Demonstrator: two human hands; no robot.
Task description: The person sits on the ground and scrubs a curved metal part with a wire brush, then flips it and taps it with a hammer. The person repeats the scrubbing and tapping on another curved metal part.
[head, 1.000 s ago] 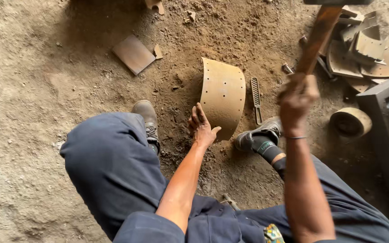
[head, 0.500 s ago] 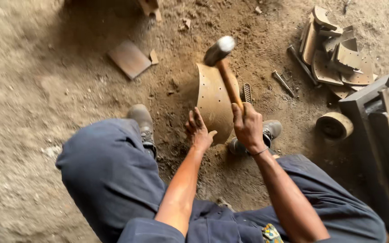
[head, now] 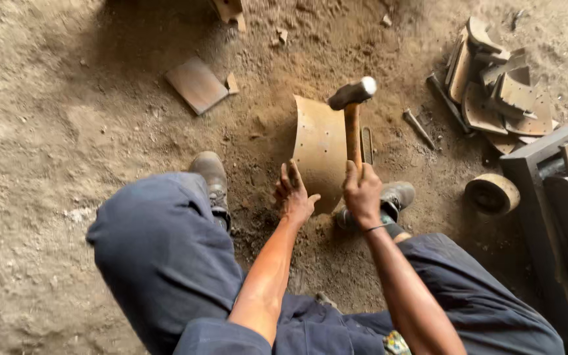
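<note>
A wooden-handled hammer is gripped by the right hand, fingers wrapped around its handle. A curved, perforated metal plate is steadied by the left hand, fingers spread wide. Curved metal scraps are piled at two o'clock on the dusty floor.

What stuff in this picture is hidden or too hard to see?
All in the head view:
- The near end of the curved metal plate: hidden behind the left hand and right hand.
- The hammer handle's lower end: covered by the right hand's grip.
- The dark metal frame: cut off by the right edge.
- The flat slotted piece beside the plate: partly behind the handle, too small to identify.
</note>
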